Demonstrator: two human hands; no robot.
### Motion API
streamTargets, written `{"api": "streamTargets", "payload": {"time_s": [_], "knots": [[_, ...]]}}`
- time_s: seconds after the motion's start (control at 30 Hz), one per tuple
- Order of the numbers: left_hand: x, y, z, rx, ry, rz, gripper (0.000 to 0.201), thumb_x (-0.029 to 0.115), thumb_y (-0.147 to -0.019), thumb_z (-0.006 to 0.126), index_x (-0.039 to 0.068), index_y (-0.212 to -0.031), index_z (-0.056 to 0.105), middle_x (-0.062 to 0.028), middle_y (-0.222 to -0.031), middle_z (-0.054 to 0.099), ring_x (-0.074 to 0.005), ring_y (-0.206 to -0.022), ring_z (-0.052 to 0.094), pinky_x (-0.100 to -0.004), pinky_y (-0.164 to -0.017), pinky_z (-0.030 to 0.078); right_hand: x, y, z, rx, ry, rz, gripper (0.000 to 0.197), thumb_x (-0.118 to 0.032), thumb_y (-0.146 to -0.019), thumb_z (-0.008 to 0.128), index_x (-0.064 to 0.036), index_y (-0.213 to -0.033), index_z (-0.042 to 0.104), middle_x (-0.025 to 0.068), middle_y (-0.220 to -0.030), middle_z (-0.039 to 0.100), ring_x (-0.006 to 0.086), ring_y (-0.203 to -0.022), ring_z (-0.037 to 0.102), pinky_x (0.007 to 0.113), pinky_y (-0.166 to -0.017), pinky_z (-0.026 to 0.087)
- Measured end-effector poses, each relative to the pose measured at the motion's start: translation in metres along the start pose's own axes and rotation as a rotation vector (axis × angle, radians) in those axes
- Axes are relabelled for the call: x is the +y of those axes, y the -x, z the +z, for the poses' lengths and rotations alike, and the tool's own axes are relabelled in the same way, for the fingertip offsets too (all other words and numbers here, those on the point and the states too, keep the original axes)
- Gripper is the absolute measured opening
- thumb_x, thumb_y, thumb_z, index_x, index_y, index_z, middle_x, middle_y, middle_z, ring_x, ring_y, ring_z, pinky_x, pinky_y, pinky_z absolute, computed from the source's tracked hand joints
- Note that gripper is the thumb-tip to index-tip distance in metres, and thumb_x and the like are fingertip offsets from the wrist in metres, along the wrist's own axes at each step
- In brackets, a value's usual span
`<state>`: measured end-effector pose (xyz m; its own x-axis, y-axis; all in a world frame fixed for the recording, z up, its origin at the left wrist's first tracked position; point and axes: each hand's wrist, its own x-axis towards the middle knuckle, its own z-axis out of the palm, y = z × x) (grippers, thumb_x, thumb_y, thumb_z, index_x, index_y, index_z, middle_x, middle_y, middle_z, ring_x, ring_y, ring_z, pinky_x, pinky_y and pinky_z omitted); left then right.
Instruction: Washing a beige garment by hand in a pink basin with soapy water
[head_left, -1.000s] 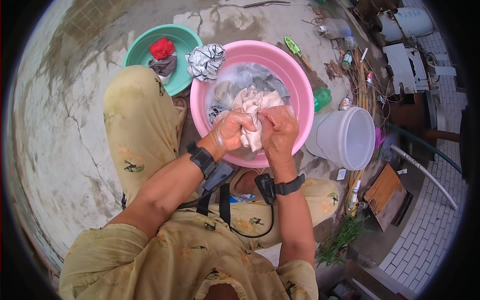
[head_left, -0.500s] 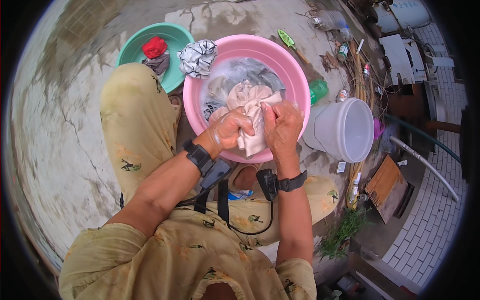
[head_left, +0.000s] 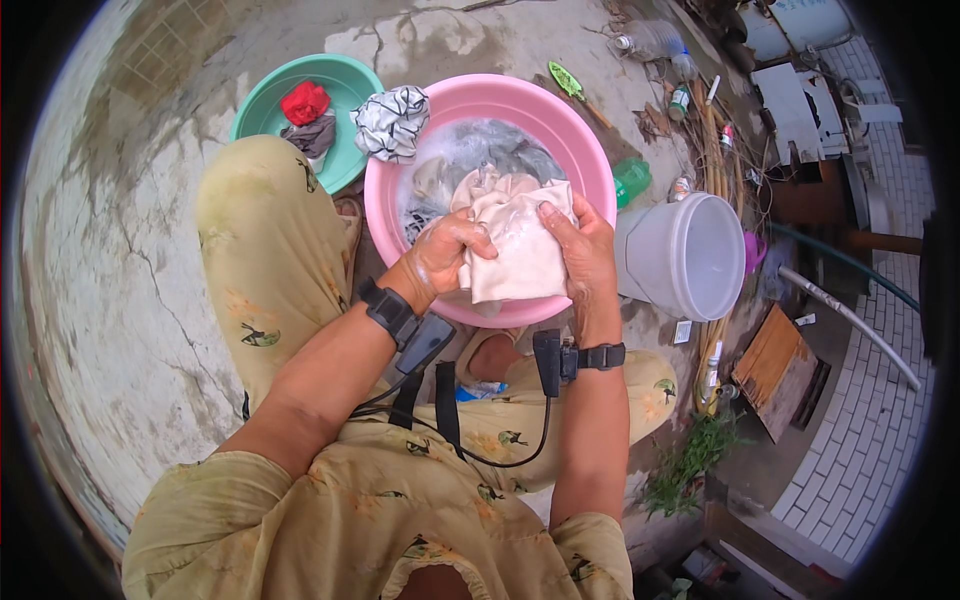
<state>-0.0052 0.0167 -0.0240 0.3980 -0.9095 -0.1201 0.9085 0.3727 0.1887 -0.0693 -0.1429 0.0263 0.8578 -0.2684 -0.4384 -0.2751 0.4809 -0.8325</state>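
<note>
A wet, pale pink cloth (head_left: pixel 518 250) is stretched between my two hands over the near side of a pink basin (head_left: pixel 590 130). My left hand (head_left: pixel 448 250) grips its left edge, thumb on top. On the right edge, my right hand (head_left: pixel 588 245) pinches the fabric with the thumb above and the fingers underneath. Some white suds show on the cloth. Behind it, grey laundry (head_left: pixel 510 150) soaks in soapy water in the basin. A bunched white cloth with dark lines (head_left: pixel 392 124) hangs over the basin's left rim.
At the left, a green basin (head_left: pixel 345 165) holds a red cloth (head_left: pixel 305 102) and a dark grey cloth (head_left: pixel 313 135). A white bucket (head_left: pixel 650 250) lies tipped at the right, near a green bottle (head_left: pixel 630 180). Beyond the basin is a green-headed brush (head_left: pixel 566 80).
The pale pink cloth was bunched between my closed hands. Now it is spread flatter, and my right hand has turned and shifted slightly right.
</note>
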Motion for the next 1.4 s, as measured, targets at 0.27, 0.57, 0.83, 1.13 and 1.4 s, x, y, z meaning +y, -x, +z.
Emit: {"api": "streamTargets", "payload": {"time_s": [0.27, 0.57, 0.83, 1.13, 1.4], "knots": [[-0.006, -0.013, -0.014, 0.427, -0.342, 0.175, 0.039, 0.022, -0.089, 0.061, 0.001, -0.119, 0.049, -0.0078, -0.107, 0.06, -0.0142, -0.091, 0.061, -0.0277, -0.078, 0.053, 0.007, 0.001, 0.021, 0.312, 0.621, -0.717, 0.013, -0.005, -0.084, 0.06, 0.0045, -0.093, 0.062, 0.0067, -0.078, 0.064, 0.014, -0.071, 0.06, 0.026, -0.065, 0.047], [-0.028, -0.019, 0.012, 0.699, -0.601, 0.146, 0.043, 0.042, -0.094, 0.045, 0.003, -0.109, 0.056, -0.0059, -0.09, 0.059, -0.0137, -0.076, 0.055, -0.0289, -0.066, 0.048, 0.031, -0.019, 0.04, 0.437, 1.338, -0.787, 0.022, -0.016, -0.081, 0.063, -0.0035, -0.066, 0.054, 0.0159, -0.064, 0.057, 0.0334, -0.055, 0.057, 0.042, -0.051, 0.045], [-0.03, -0.024, 0.011, 0.68, -0.225, 0.192, 0.028, 0.035, -0.093, 0.049, 0.009, -0.099, 0.058, -0.0029, -0.091, 0.06, -0.0153, -0.084, 0.058, -0.0287, -0.074, 0.049, 0.03, -0.015, 0.042, 0.433, 1.333, -0.871, 0.031, -0.017, -0.083, 0.062, -0.0031, -0.058, 0.051, 0.0165, -0.056, 0.052, 0.0339, -0.048, 0.052, 0.04, -0.045, 0.039], [-0.031, -0.023, 0.003, 0.672, -0.128, 0.193, 0.031, 0.034, -0.09, 0.051, 0.005, -0.102, 0.056, -0.0073, -0.098, 0.06, -0.0182, -0.084, 0.059, -0.0315, -0.072, 0.05, 0.039, -0.01, 0.039, 0.398, 1.319, -0.956, 0.029, -0.017, -0.084, 0.06, -0.0052, -0.058, 0.055, 0.014, -0.054, 0.052, 0.0314, -0.045, 0.051, 0.038, -0.042, 0.04], [-0.035, -0.03, 0.008, 0.627, 0.011, 0.173, 0.023, 0.03, -0.089, 0.054, 0.008, -0.094, 0.058, -0.0038, -0.078, 0.059, -0.0174, -0.067, 0.057, -0.0298, -0.061, 0.049, 0.036, -0.009, 0.035, 0.401, 1.305, -0.92, 0.027, -0.014, -0.084, 0.061, -0.0029, -0.061, 0.054, 0.0153, -0.056, 0.053, 0.0308, -0.046, 0.051, 0.039, -0.044, 0.039]]}}
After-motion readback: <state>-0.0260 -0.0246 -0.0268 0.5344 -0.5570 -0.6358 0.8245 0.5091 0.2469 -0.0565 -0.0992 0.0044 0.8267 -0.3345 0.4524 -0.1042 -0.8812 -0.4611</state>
